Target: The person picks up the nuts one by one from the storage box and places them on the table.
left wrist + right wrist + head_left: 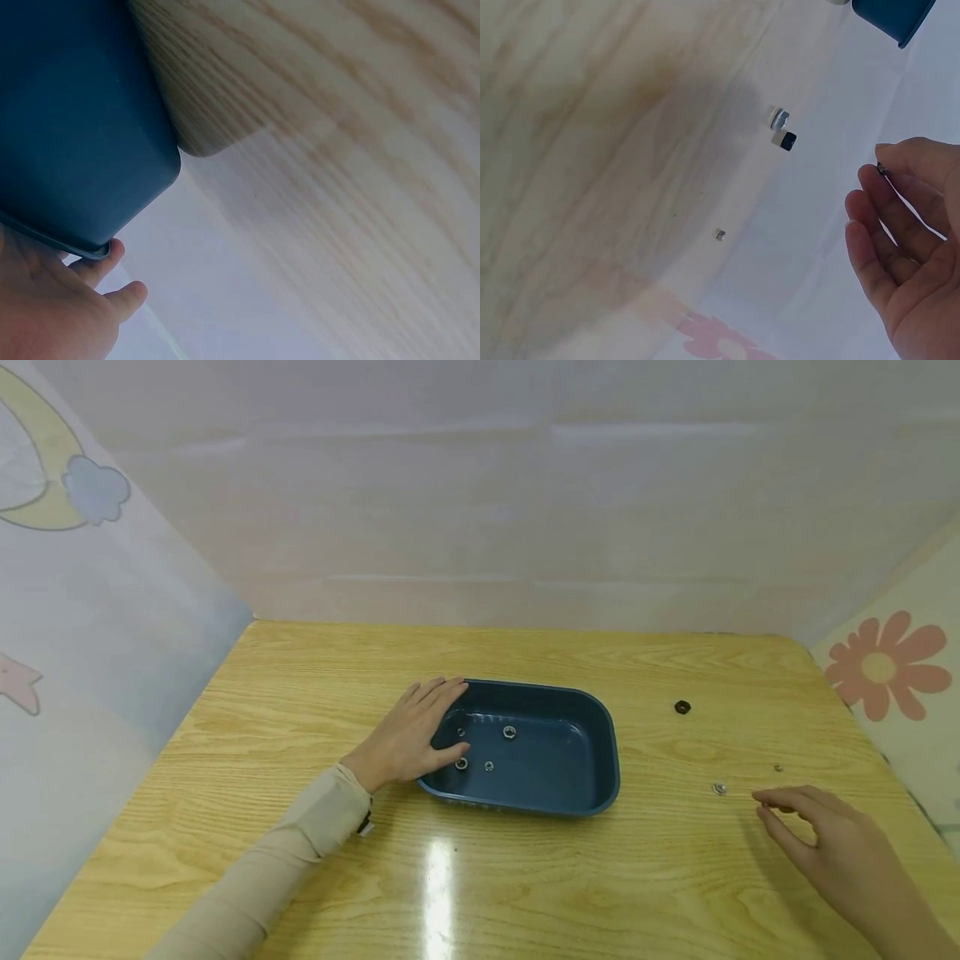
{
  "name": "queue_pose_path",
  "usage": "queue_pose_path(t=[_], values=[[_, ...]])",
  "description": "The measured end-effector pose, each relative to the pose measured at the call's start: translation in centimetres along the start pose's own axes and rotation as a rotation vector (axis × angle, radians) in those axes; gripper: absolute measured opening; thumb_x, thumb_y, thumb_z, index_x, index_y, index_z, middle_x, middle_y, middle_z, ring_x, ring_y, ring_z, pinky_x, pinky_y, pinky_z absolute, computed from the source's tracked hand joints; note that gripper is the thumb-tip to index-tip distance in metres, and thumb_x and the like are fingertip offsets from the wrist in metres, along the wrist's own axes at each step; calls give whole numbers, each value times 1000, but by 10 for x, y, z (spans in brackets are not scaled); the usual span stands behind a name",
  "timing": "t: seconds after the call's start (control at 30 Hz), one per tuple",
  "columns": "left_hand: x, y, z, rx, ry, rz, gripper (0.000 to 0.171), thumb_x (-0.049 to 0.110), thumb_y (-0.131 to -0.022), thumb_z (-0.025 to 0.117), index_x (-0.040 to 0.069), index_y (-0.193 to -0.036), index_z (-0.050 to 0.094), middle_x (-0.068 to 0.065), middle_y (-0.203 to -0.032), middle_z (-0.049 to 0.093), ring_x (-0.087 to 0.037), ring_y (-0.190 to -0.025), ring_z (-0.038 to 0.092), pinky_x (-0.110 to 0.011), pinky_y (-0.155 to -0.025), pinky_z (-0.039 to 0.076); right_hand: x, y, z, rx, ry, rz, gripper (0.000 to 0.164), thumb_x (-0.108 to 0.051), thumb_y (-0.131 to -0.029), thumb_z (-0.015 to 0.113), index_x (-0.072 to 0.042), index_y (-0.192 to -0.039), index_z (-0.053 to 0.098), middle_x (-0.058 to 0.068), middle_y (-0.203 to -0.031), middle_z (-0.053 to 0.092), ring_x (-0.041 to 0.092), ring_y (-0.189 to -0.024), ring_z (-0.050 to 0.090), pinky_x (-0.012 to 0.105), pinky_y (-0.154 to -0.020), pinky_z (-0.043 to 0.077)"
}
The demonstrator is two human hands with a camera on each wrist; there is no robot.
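Observation:
A dark blue tray (pixel 551 768) stands on the table with several metal nuts (pixel 510 732) inside. My left hand (pixel 412 735) rests over its left rim, fingers extended along the far corner and thumb inside; the left wrist view shows the tray's outer wall (pixel 82 127). At the right, my right hand (pixel 832 839) pinches a tiny nut (pixel 882 169) between thumb and index finger, above the table. A silver nut (pixel 719 788) lies left of that hand, and a very small nut (pixel 778 768) just beyond it. Farther back is a black nut (pixel 682 707).
The wood-grain table (pixel 300 693) extends around the tray. A pale backdrop (pixel 480 527) rises behind it, with printed side panels at left and right. A large flower print (pixel 877 668) marks the right panel.

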State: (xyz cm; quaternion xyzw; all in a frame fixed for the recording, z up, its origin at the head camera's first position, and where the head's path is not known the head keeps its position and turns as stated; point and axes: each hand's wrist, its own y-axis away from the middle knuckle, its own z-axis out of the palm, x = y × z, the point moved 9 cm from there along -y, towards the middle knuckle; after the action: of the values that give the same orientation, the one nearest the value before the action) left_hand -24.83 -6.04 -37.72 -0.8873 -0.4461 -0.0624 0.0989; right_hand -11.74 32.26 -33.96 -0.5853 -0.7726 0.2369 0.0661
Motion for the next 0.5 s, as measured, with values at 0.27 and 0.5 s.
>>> queue_pose_path(t=[0.27,0.5], values=[[0,0,0,-4,4,-2,82,53,-85,53,16,-148,16,-3,-153,20,-25,-140,20,-48,-116,13,18,13,13,-152,-11,128,21,-13,-76,71,-8,-96,67,11,-88,70,30,-70,62,28,-47,44],[0,1,0,-3,-6,-3,81,53,-85,53,16,-148,16,-3,-153,20,-25,-141,20,-48,-116,14,20,21,12,-144,17,118,13,-10,-72,73,-12,-84,68,6,-76,71,-3,-46,44,21,-43,38]])
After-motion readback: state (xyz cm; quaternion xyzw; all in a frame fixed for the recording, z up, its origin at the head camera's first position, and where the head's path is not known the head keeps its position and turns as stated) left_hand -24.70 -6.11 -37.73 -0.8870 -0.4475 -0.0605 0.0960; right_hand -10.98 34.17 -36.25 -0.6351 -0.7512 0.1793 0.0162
